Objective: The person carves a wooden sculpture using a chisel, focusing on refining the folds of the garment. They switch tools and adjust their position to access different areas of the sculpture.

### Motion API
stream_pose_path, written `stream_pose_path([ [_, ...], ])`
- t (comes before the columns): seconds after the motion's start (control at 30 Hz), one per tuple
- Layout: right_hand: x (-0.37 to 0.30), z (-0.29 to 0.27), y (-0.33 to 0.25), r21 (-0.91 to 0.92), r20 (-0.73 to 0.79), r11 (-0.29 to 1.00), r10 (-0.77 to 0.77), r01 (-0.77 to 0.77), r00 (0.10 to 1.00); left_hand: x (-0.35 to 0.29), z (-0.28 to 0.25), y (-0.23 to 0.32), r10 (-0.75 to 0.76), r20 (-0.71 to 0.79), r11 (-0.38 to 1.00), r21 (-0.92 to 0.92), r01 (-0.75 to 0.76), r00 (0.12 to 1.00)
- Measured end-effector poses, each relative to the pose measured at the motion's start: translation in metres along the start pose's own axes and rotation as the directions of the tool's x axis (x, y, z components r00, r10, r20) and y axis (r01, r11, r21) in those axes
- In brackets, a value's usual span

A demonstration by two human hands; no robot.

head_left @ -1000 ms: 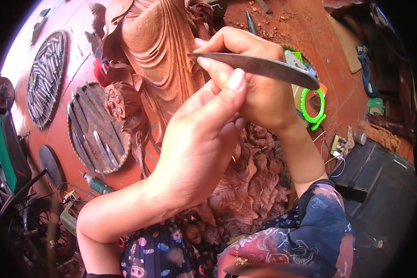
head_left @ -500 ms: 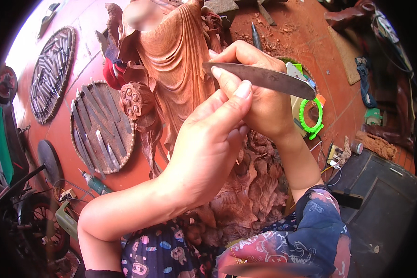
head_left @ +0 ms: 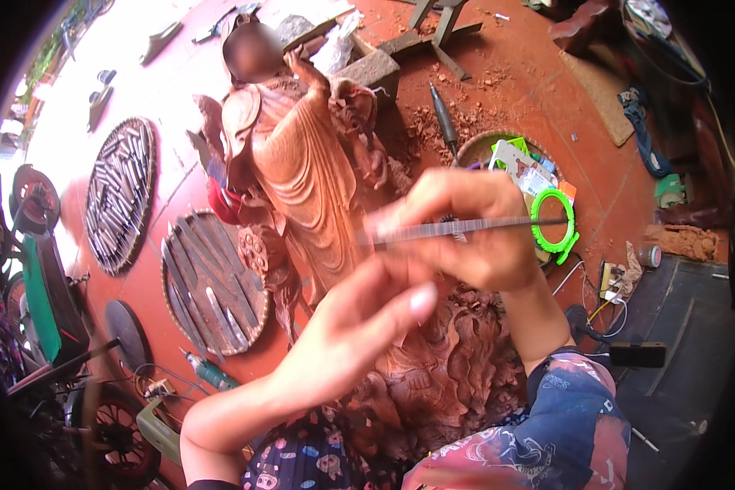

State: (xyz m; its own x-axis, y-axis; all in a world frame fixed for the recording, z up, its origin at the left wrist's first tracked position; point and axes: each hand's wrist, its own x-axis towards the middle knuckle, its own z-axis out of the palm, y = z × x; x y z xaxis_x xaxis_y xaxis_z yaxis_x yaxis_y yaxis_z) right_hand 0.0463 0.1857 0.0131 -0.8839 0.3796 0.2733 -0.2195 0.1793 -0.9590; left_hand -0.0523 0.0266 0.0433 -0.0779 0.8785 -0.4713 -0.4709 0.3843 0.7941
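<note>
In my right hand [head_left: 486, 245] is a thin flat steel blade [head_left: 408, 232], turned edge-on, with fine notches along its edge. One end points left past my fingers and the other reaches right over a bright green ring [head_left: 572, 237]. My left hand [head_left: 335, 343] is just below, its thumb apart from its blurred fingers, and seems to hold nothing. Both hands are above a large reddish wooden statue [head_left: 318, 171] of a robed figure, which lies stretched away from me. Carved folds and leafy shapes fill its near end, partly hidden by my hands.
Left of the statue, a round tray [head_left: 261, 327] carries several flat blades. Behind it, another tray [head_left: 153, 192] holds many metal chisels. A green power tool [head_left: 208, 369] lies near my left forearm. At right are a basket [head_left: 474, 143], a dark pen-shaped tool [head_left: 443, 114] and a phone [head_left: 639, 354].
The blade has turned from its flat face to edge-on and lowered with my right hand. My left hand has come away from it, downward. The view has tilted up, showing more of the statue's far end.
</note>
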Motion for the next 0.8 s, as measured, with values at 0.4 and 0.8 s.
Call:
stream_pose_path([
  [0.4,-0.022,0.043,-0.013,0.037,0.348,0.997,-0.078,0.07,0.934,-0.064,-0.034,-0.002,0.553,0.184,0.096,0.955,-0.282,0.812],
  [0.8,-0.011,0.06,0.002,-0.271,0.117,0.962,0.08,-0.045,0.99,-0.127,-0.277,-0.128,0.374,-0.813,0.897,0.439,0.048,0.445],
])
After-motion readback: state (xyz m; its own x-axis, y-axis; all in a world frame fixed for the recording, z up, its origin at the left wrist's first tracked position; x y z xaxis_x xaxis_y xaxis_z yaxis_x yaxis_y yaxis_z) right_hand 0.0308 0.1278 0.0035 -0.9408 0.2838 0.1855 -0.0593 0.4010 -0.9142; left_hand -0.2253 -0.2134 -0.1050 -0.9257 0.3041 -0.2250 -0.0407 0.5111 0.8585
